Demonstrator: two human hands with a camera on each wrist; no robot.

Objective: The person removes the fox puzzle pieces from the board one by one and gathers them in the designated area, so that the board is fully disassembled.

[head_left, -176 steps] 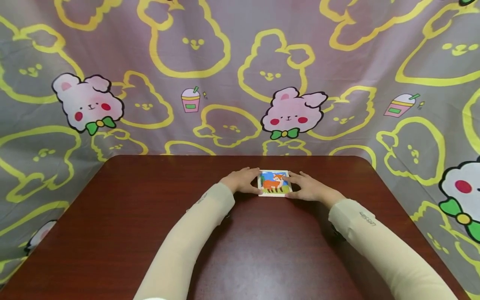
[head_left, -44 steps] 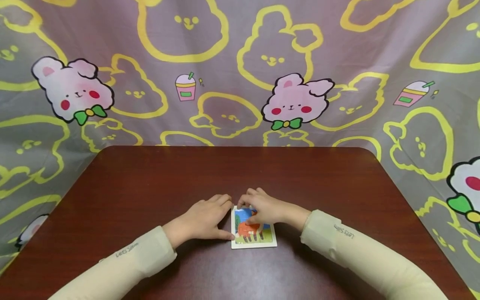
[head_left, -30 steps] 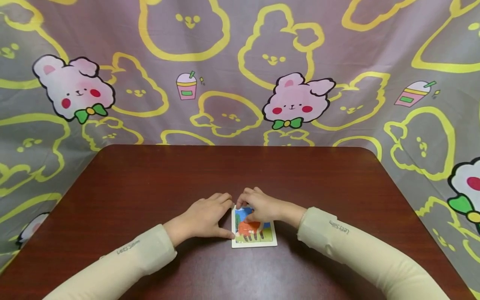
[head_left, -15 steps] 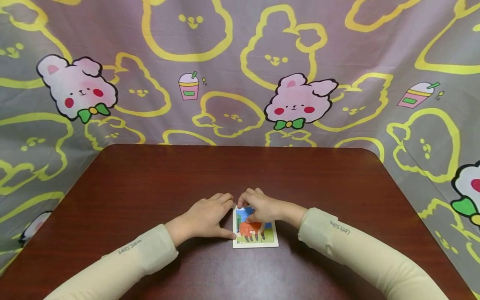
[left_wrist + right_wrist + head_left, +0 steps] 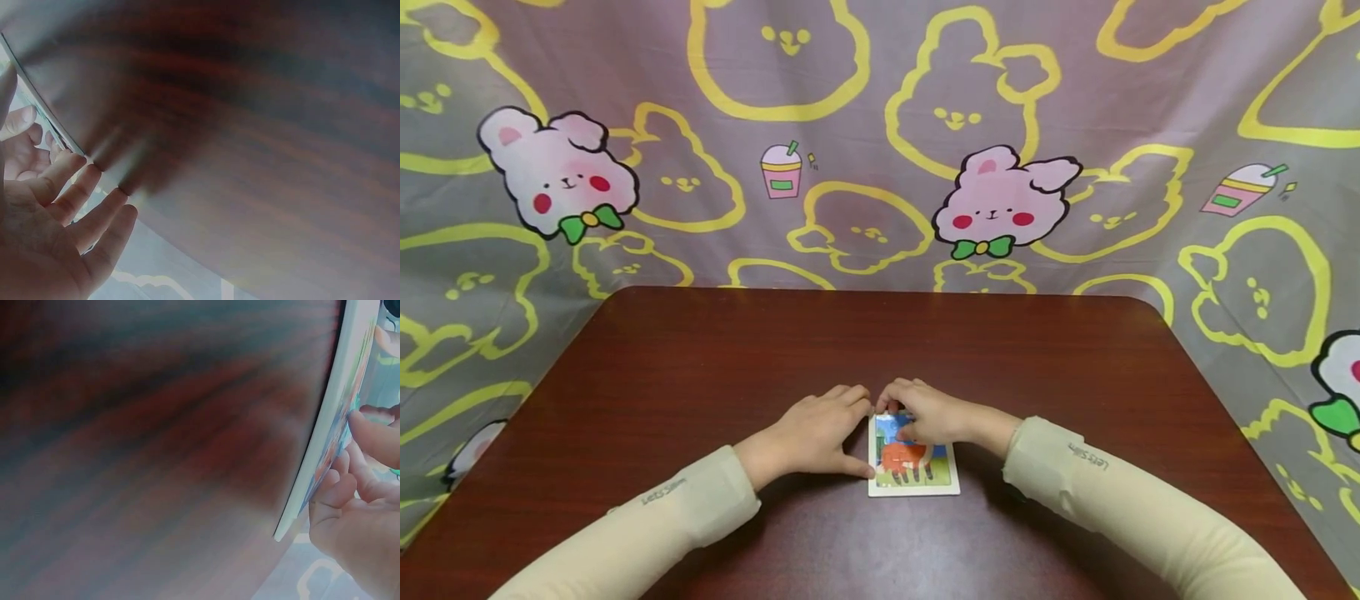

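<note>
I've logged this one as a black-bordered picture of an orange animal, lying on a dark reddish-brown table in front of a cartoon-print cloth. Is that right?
Not quite: the border is white, not black, as the head view shows. The rest stands: a picture of an orange animal, on a dark reddish-brown table in front of a cartoon-print cloth.

I saw a white-bordered picture panel [image 5: 913, 460] lying flat near six o'clock in the head view: orange animal mid-panel, blue toward twelve, green toward six, partly covered toward one.
</note>
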